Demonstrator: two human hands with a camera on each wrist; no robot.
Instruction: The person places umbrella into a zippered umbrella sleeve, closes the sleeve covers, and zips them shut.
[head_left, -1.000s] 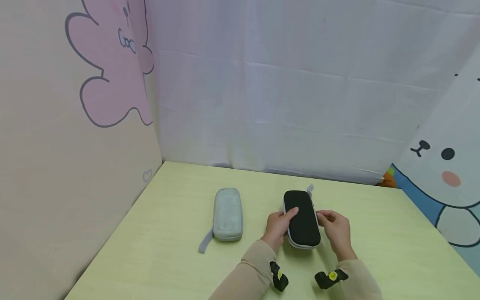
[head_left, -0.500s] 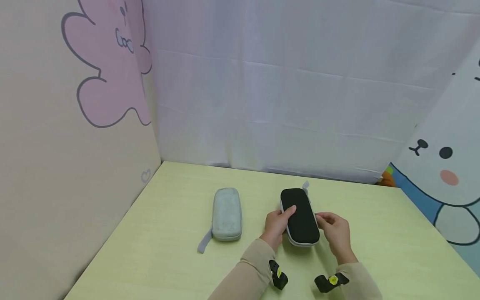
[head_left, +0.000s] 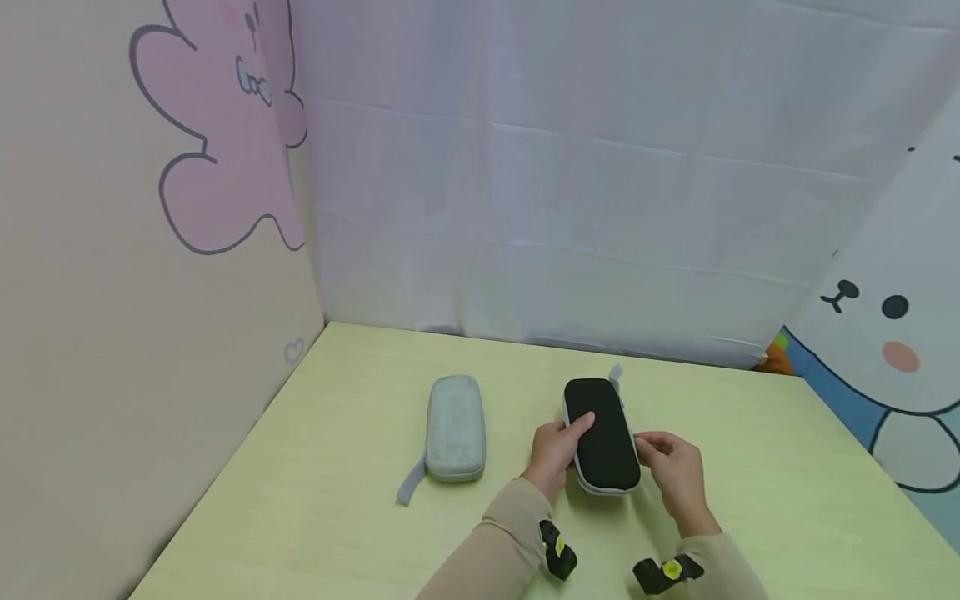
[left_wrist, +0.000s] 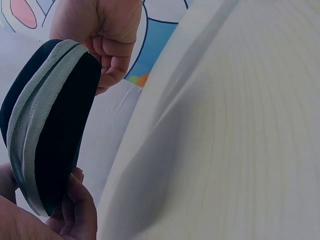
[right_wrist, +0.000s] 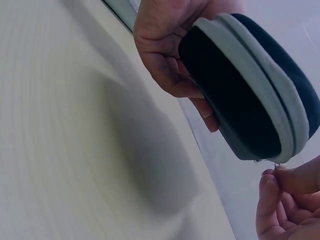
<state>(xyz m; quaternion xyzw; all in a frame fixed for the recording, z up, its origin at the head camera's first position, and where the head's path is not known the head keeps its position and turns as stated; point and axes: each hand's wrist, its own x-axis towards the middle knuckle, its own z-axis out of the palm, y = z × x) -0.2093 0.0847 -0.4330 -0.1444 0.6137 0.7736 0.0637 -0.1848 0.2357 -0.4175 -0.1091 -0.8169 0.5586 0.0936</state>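
Note:
A black pencil case (head_left: 602, 442) with a light grey zipper band is held raised over the table, its shadow on the tabletop below. My left hand (head_left: 552, 452) grips its left side, thumb on the top face and fingers underneath, as the left wrist view shows. At the case's right edge my right hand (head_left: 672, 472) pinches a small metal zipper pull (right_wrist: 275, 166) between thumb and fingertips. A grey fabric tab (head_left: 616, 373) sticks out at the far right corner. Further left, a pale grey-green pencil case (head_left: 456, 429) lies flat on the table.
The pale case's grey strap (head_left: 411, 482) trails toward the near left. Behind the light yellow table (head_left: 337, 533) hangs a white curtain (head_left: 570, 183). Cartoon-printed panels stand on both sides, a pink figure (head_left: 225, 167) on the left one.
My right hand has slid slightly nearer to me along the case's right edge, still pinching the pull. My left hand keeps its grip; the pale case has not moved.

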